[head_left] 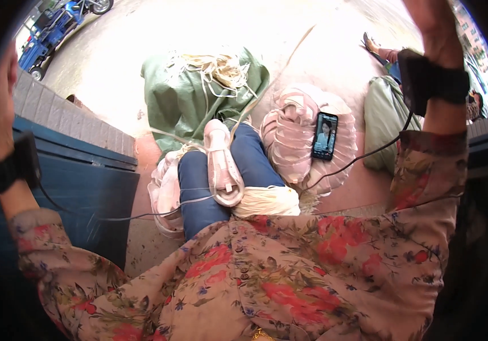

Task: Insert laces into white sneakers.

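Note:
Both arms are raised wide apart. My left hand (pixel 6 85) is at the far left rim, its fingers mostly lost in the dark edge. My right hand (pixel 433 25) is cut off by the top edge at the right, so its fingers are hidden. Across my lap lies a pale pink shoe-shaped piece of folded strap (pixel 219 159), touched by neither hand. Beside it on my thigh is a bundle of cream strands (pixel 269 201). A long, flat pale strip (pixel 281 71) runs from my knees up and to the right.
A green sack (pixel 170 96) topped with loose cream strips (pixel 221 71) stands beyond my knees. To its right, a phone (pixel 325 136) rests on coiled pink strap (pixel 289 139). Another sack (pixel 381 125) and a person's foot (pixel 371 42) are at right; a blue panel (pixel 67 193) borders the left.

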### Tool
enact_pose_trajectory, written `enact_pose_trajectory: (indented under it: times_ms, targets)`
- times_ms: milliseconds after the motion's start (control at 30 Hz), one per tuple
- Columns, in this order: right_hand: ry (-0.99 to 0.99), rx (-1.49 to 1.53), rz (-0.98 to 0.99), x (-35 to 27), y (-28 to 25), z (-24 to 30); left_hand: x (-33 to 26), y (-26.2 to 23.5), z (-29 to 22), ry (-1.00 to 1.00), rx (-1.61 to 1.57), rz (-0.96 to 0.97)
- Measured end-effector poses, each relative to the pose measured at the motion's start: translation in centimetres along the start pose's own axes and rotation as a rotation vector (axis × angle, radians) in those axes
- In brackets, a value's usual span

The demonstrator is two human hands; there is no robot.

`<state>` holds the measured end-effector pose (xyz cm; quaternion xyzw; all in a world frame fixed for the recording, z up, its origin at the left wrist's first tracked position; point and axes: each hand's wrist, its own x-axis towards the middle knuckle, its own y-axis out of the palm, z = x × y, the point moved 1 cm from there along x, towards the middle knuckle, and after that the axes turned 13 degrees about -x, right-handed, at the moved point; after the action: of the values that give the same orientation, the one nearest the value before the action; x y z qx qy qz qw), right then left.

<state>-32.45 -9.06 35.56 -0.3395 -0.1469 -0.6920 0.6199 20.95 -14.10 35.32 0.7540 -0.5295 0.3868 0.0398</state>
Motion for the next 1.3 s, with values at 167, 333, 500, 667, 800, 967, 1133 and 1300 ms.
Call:
enact_pose_trajectory:
  times_ms: [167, 333, 500, 667, 800, 967, 1133, 1300]
  targets:
    - [0.441, -0.090, 0.051, -7.8, -2.6, -15.7, -13.4, 3.0, 12.2, -0.593, -0.202, 0.027]
    - [0.771, -0.207, 0.362, -20.7, 5.5, -18.9, -25.9, 14.4, 11.0, -0.980, -0.260, 0.316]
    - [0.548, -0.274, 0.700, -28.5, 14.0, -19.9, -32.3, 23.5, 7.1, -1.075, -0.492, 0.775]
    - [0.310, -0.581, 0.800, -30.1, 18.1, -20.4, -34.1, 27.6, 7.2, -1.174, -0.490, 0.742]
    - [0.215, -0.695, 0.648, -30.6, 19.3, -20.9, -33.8, 28.8, 6.8, -1.289, -0.506, 0.718]
    - [0.196, -0.787, 0.608, -30.5, 20.2, -21.5, -34.8, 29.1, 6.7, -1.226, -0.508, 0.649]
    - [0.186, -0.837, 0.641, -30.2, 20.7, -21.7, -35.3, 28.9, 6.3, -1.222, -0.522, 0.599]
    - [0.155, -0.841, 0.773, -29.8, 20.7, -22.1, -35.8, 29.0, 6.5, -1.171, -0.568, 0.603]
